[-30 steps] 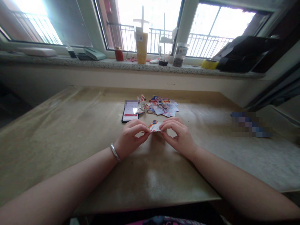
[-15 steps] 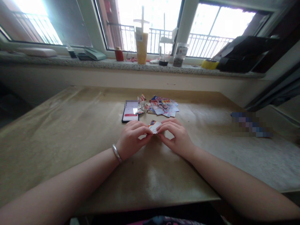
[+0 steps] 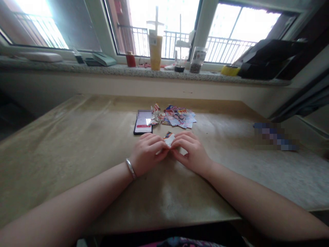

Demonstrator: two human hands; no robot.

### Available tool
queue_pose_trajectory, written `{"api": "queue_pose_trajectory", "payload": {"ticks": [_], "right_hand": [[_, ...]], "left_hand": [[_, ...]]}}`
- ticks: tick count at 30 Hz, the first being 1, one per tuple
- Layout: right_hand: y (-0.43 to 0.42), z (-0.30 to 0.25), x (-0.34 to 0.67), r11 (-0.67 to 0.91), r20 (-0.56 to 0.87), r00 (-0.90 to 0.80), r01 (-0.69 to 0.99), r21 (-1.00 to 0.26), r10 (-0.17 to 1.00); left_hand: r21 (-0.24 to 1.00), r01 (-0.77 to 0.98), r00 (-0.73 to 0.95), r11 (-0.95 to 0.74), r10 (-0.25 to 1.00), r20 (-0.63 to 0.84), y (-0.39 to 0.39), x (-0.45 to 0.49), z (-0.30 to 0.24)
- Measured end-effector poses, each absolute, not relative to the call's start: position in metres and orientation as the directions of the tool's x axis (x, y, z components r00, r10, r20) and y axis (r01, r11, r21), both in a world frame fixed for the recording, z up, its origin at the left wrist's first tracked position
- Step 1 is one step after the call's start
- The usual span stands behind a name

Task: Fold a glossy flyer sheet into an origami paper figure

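A small piece of printed paper (image 3: 169,139), white with an orange and dark corner, is pinched between both hands just above the table. My left hand (image 3: 149,151), with a silver bangle at the wrist, grips its near edge between thumb and fingers. From the other side my right hand (image 3: 191,151) pinches the same edge, its fingertips almost touching the left ones. Beyond the hands lie crumpled paper scraps (image 3: 157,116) and a fanned pile of printed cards (image 3: 180,117). My fingers hide part of the paper.
A phone (image 3: 143,125) with a lit screen lies beyond my left hand on the table (image 3: 77,144). A blurred flat bluish item (image 3: 275,137) is at the right. Along the windowsill (image 3: 102,70) stand a tall drink cup (image 3: 155,51), a red jar (image 3: 131,60) and yellow tape (image 3: 230,70).
My left hand has shifted slightly right, so the fingertips of both hands are closer together on the paper. The phone, scraps and cards lie as before.
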State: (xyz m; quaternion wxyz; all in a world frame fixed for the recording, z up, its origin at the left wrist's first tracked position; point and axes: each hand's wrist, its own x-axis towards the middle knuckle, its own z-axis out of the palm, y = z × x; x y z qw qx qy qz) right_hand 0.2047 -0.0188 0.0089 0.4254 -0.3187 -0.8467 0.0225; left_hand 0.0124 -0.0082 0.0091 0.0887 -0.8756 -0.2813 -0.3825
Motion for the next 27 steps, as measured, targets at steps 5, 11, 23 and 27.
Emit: {"api": "queue_pose_trajectory", "payload": {"ticks": [5,11,23,27], "right_hand": [[-0.0178,0.0084,0.2040,0.802,0.711,-0.442,0.522,-0.291,0.546],[-0.0176,0.0063,0.2039,0.796,0.703,-0.447,0.534,-0.286,0.553],[-0.0164,0.0069,0.2052,0.796,0.689,-0.451,0.514,-0.319,0.568],[-0.0169,0.0053,0.2047,0.793,0.684,-0.456,0.523,-0.311,0.569]], "left_hand": [[0.024,0.558,0.568,-0.830,0.402,0.718,-0.0060,0.0120,0.0091],[-0.073,0.585,0.614,-0.808,0.382,0.691,-0.0042,0.0112,0.0080],[-0.046,0.609,0.621,-0.792,0.440,0.649,-0.0053,0.0107,0.0073],[-0.047,0.614,0.629,-0.788,0.451,0.633,-0.0055,0.0114,0.0070]]}}
